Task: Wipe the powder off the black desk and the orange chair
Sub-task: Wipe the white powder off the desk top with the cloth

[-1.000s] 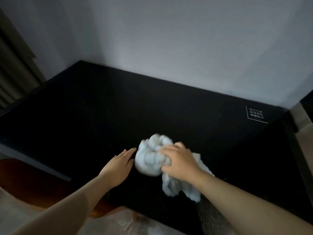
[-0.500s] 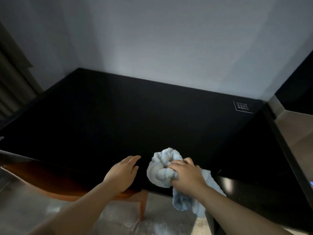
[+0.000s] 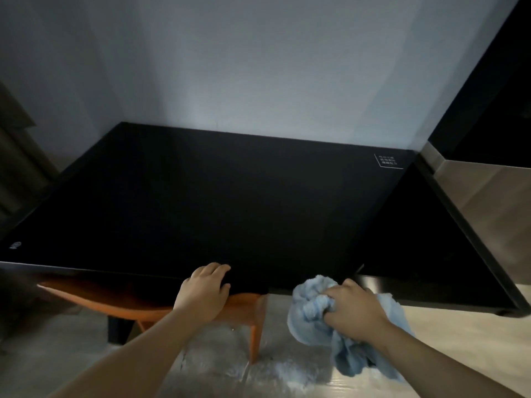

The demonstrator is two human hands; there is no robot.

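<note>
The black desk fills the middle of the view and runs back to a pale wall. My left hand rests on its front edge with fingers lightly bent. My right hand grips a bunched light blue cloth just in front of the desk's front edge, part of it hanging down below my wrist. The orange chair is tucked under the desk; only its seat edge and one leg show. White powder lies scattered on the floor under the cloth.
A white printed label marks the desk's far right corner. A dark panel adjoins the desk on the right, with a tall dark cabinet beyond. Curtains hang at far left. Pale wood floor lies in front.
Both hands have drawn back toward the desk's front edge; the cloth came off the desk top to hang in front of it. The view pulled back, showing the chair and floor.
</note>
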